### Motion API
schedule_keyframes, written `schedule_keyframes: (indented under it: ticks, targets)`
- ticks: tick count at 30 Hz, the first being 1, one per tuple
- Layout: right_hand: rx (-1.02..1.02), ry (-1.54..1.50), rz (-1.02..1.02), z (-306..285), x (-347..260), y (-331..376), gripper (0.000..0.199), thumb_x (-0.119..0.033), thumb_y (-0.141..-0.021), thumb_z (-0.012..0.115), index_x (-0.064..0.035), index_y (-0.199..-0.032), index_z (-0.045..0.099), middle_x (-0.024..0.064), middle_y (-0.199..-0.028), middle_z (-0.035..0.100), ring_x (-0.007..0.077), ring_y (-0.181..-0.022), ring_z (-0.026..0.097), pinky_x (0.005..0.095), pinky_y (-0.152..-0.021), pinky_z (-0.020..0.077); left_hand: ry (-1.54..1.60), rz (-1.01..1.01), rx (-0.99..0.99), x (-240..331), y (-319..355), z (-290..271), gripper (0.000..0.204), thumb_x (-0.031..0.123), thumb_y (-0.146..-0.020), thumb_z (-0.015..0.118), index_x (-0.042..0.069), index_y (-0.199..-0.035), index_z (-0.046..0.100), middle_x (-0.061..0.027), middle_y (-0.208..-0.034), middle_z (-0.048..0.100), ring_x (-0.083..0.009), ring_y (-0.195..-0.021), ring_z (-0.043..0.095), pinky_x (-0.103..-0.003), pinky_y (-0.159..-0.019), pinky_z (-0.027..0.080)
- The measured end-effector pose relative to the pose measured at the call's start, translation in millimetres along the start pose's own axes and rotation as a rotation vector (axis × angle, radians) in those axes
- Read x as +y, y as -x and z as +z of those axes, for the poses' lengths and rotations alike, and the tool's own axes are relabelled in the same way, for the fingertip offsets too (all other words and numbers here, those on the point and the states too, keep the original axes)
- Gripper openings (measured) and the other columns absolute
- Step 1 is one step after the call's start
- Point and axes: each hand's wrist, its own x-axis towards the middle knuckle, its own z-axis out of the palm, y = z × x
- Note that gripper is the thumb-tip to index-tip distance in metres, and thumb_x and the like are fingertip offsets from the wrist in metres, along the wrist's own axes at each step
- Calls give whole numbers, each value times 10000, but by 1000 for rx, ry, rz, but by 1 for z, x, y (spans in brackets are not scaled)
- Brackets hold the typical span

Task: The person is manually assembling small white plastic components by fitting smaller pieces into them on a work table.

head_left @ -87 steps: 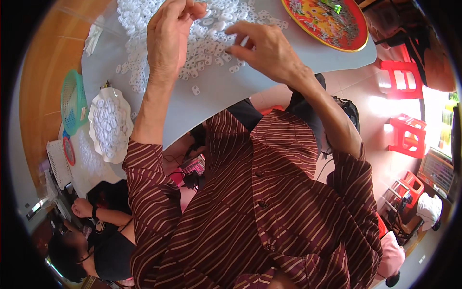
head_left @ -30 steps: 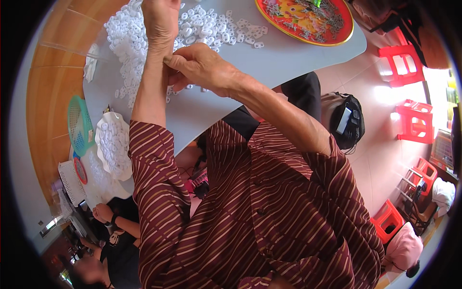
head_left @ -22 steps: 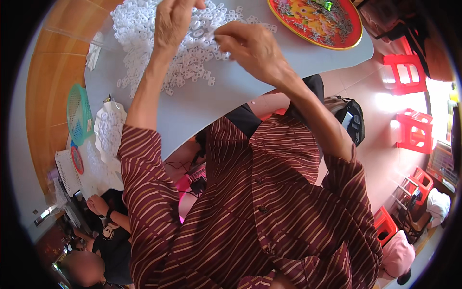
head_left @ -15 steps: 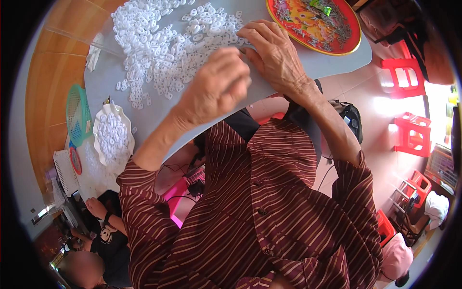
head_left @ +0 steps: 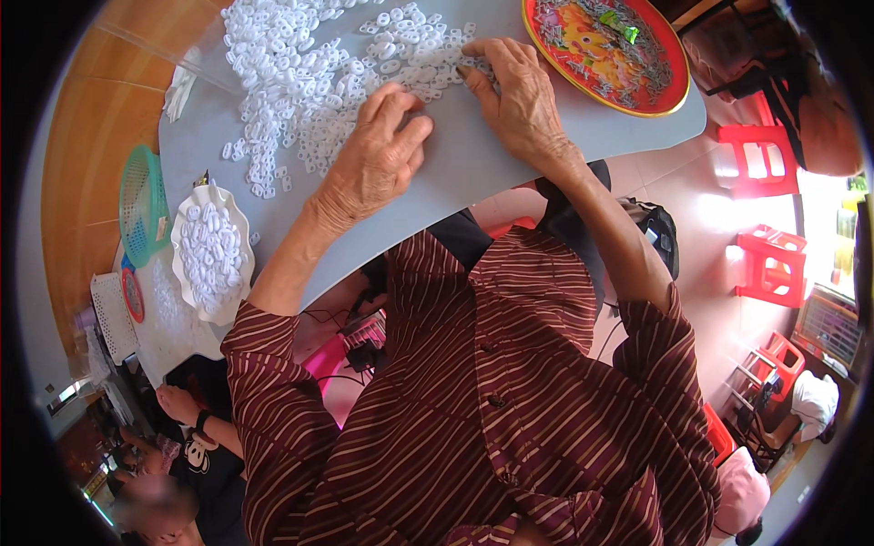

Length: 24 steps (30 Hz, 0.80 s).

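White plastic rings [head_left: 319,68] lie heaped across the grey bench [head_left: 473,173], under both my hands. My left hand [head_left: 373,155] rests on them, fingers loosely curled; my right hand [head_left: 514,96] presses flat at the heap's edge, beside a red tray [head_left: 669,77].

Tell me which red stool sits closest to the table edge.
The upper red stool, just past the table's right corner below the red tray. The other red stools stand lower, farther out on the floor.
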Motion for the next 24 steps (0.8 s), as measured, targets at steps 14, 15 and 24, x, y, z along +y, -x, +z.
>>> schedule_keyframes:
  ticks: [14,15,24]
  targets:
    - [170,-653,237,63,-72,-15,156,-157,-862,581,-14,-926,588,160,-853,616,313,-821,575,387,-723,460,-219,-105,240,-44,-2,-14,261,54,-802,576,-8,-1050,525,-161,-1042,485,-339,-1009,466,-447,-920,368]
    - [193,-661,238,64,-73,-19,186,-188,-882,585,-12,-941,592,159,-839,623,276,-761,612,340,-663,488,-218,-108,238,-46,-1,-15,261,54,-802,576,-8,-1050,525,-161,-1042,485,-339,-1009,466,-447,-920,368]
    - [43,-774,364,-10,-28,2,160,-153,-918,550,0,-944,587,52,-704,616,83,-598,547,229,-534,446,-13,-54,202,10,-1,-22,207,-34,-765,540,-12,-968,570,-146,-1057,524,-331,-1064,496,-408,-904,420]
